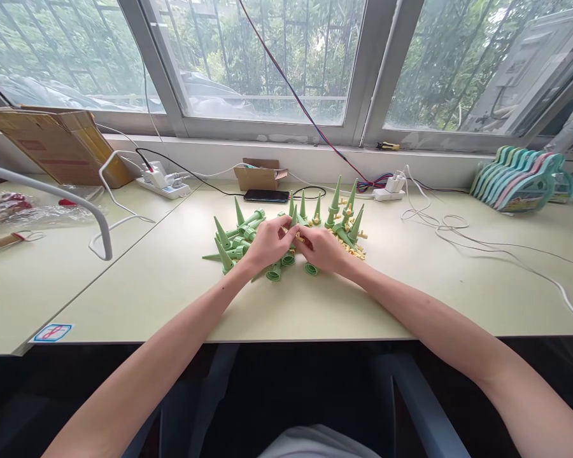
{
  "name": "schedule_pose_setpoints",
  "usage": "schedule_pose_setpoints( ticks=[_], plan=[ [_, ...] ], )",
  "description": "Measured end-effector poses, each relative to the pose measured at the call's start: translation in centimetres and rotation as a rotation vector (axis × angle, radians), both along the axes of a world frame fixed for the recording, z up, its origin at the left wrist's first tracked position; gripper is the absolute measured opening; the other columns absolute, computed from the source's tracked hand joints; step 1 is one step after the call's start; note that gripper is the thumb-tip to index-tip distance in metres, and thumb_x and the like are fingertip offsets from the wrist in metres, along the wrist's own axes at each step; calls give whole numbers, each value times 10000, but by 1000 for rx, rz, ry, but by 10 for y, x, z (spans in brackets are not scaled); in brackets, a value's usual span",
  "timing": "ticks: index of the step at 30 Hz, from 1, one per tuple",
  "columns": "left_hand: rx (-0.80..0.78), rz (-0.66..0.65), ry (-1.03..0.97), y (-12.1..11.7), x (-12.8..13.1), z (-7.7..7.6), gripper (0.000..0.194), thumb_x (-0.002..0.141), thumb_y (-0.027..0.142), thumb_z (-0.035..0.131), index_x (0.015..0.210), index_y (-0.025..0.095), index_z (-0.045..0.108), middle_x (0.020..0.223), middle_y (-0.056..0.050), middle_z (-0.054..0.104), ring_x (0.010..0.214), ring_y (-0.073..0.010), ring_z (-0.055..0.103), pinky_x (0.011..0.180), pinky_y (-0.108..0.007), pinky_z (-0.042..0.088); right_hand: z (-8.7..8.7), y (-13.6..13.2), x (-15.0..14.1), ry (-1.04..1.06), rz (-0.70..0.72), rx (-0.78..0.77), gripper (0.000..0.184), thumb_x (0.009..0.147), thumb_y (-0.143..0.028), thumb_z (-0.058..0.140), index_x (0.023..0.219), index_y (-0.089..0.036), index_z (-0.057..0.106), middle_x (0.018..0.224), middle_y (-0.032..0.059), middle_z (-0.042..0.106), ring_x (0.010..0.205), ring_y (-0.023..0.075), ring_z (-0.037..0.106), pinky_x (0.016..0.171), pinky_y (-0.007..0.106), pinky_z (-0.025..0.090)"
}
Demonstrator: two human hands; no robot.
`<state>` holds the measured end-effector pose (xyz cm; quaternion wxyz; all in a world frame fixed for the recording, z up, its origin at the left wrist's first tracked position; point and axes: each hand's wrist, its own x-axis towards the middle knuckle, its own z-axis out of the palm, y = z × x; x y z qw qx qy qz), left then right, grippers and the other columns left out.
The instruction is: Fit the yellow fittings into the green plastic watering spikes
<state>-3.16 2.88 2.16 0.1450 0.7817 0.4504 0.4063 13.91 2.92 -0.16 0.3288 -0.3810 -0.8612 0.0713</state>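
Observation:
My left hand (270,243) is closed around a green plastic watering spike (294,216), its pointed tip upward. Pinched against the spike's side in my right hand (323,248) is a small yellow valve piece (299,236); how far it sits in the spike is hidden by my fingers. Loose green spikes (225,256) lie and stand left of my left hand. Beyond and right of my right hand, several upright spikes (334,205) carry yellow valves. A pile of yellow valves (357,250) lies among them. Open threaded ends (274,272) of other spikes show below my hands.
Behind the spikes lie a black phone (266,196) and a small cardboard box (256,175). Power strips (165,186) and white cables (451,226) run along the back and right. Pastel hangers (518,181) stand far right. A white curved bar (98,219) juts in at left.

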Motion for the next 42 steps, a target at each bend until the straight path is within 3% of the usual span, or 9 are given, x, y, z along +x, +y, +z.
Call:
schedule_pose_setpoints(
  ticks=[17, 28, 33, 42],
  plan=[
    [46, -33, -52, -2, 0, 0, 271, 877, 354, 552, 707, 200, 407, 570, 50, 401, 534, -101, 372, 543, -251, 317, -9, 10, 4, 46, 13, 48, 293, 983, -294, 414, 707, -197, 411, 595, -27, 429, 535, 94, 321, 549, 225, 264],
    [-183, -222, -323, -4, 3, 3, 340, 854, 500, 595, 757, 178, 541, 689, -6, 559, 583, -112, 510, 495, -226, 389, -5, 5, 3, -19, -63, 207, 369, 973, -340, 415, 637, -187, 429, 535, -26, 431, 497, 83, 298, 527, 224, 238],
    [-282, -260, -321, -4, 1, 3, 402, 918, 539, 499, 845, 163, 622, 606, 13, 524, 481, -89, 455, 464, -228, 383, -2, 0, -1, -59, -64, 248, 418, 961, -358, 416, 581, -184, 433, 504, -16, 455, 471, 78, 325, 517, 232, 246],
    [-344, -272, -341, -4, 1, 2, 447, 928, 562, 475, 892, 160, 667, 625, -2, 543, 491, -93, 461, 456, -228, 397, -5, -2, -4, -51, -49, 305, 436, 961, -341, 427, 555, -183, 425, 485, -16, 465, 448, 71, 338, 491, 220, 245]
  ],
)
